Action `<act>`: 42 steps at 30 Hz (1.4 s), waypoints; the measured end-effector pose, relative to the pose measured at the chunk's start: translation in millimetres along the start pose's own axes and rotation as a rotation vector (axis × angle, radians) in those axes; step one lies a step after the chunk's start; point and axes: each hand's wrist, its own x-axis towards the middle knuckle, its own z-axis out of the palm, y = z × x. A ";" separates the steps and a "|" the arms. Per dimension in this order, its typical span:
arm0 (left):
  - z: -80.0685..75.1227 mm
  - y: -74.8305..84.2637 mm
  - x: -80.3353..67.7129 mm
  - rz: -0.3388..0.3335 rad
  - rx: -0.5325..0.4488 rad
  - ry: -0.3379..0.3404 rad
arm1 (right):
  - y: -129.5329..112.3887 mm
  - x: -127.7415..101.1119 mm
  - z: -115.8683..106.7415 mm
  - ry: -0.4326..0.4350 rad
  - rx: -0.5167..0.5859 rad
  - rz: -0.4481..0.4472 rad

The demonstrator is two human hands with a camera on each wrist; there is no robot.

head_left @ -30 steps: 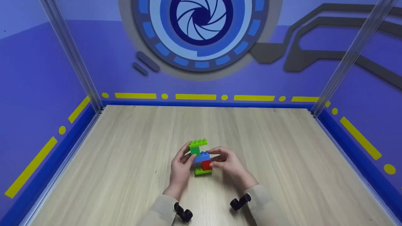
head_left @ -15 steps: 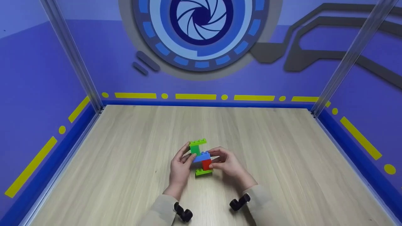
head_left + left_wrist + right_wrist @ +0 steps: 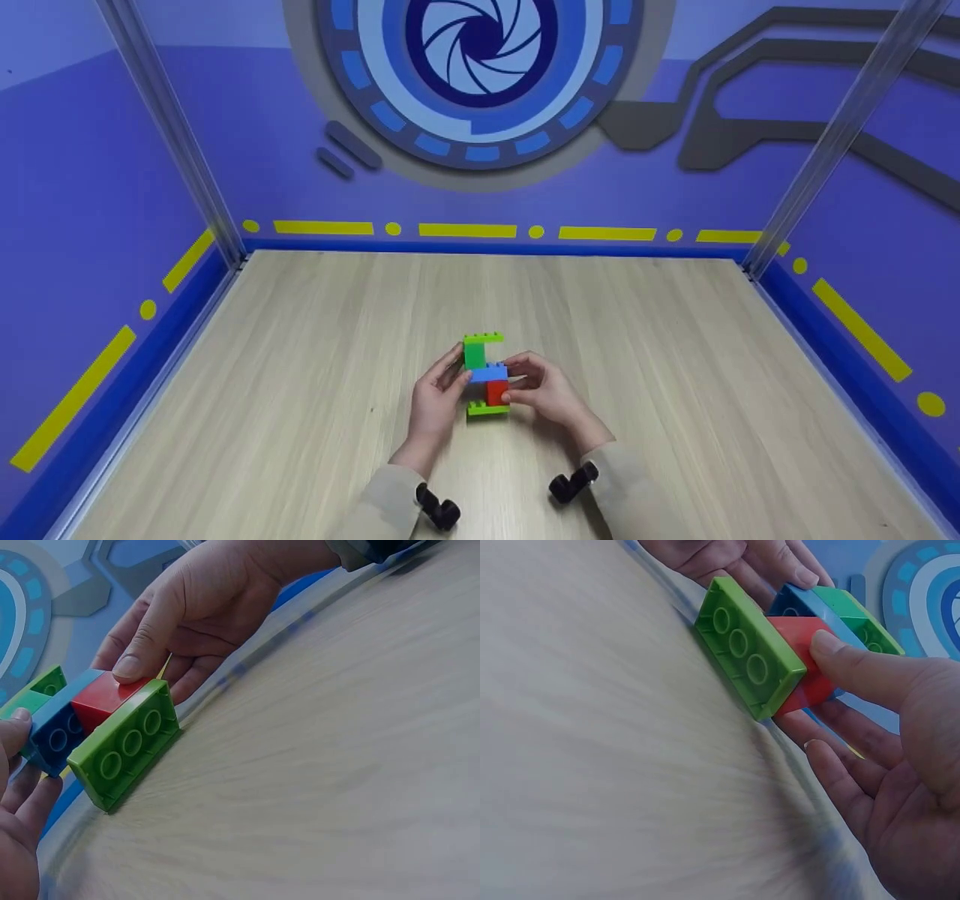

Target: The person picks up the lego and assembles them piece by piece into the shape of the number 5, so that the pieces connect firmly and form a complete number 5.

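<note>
Both hands hold a stack of toy building bricks over the wooden table. From the top it runs lime green brick (image 3: 482,337), darker green brick (image 3: 475,356), blue brick (image 3: 489,373), red brick (image 3: 496,391) and a lime green bottom brick (image 3: 127,746), whose hollow underside shows in both wrist views. The stack is stepped: green sits at the left end of the blue, red under its right end. My left hand (image 3: 435,405) pinches the stack around the blue and darker green bricks. With thumb on the front of the red brick, my right hand (image 3: 555,394) grips the lower part.
The wooden table (image 3: 315,337) extends around the hands. Blue-purple panels (image 3: 225,112) wall it at the back and both sides, with metal posts (image 3: 169,127) at the back corners. Black clip-like pieces (image 3: 574,482) sit at both sleeve cuffs.
The upper part of the stack has shifted slightly right and swung straighter, facing the head camera more squarely. My left hand has moved a little right with it; the right hand stays almost still.
</note>
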 end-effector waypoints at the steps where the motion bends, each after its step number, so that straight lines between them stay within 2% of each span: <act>1: 0.0 -0.2 0.0 -0.004 0.016 -0.004 | 0.4 0.0 0.0 0.001 0.001 0.007; 16: 0.2 -1.2 0.1 -0.063 0.122 -0.036 | 4.5 0.3 -0.1 0.002 0.004 0.010; 21: -0.3 -0.8 0.9 -0.082 0.132 -0.045 | 4.7 0.1 -0.6 0.015 -0.023 0.014; 29: 0.3 -0.9 2.5 -0.117 0.146 -0.049 | 3.9 -1.1 1.1 0.011 0.016 -0.019; 38: 1.5 -0.9 1.5 -0.094 0.132 -0.089 | 5.1 -0.6 2.8 0.028 -0.024 -0.004; 42: 2.5 -0.6 1.8 -0.091 0.174 -0.083 | 6.6 0.1 2.6 0.037 -0.054 0.009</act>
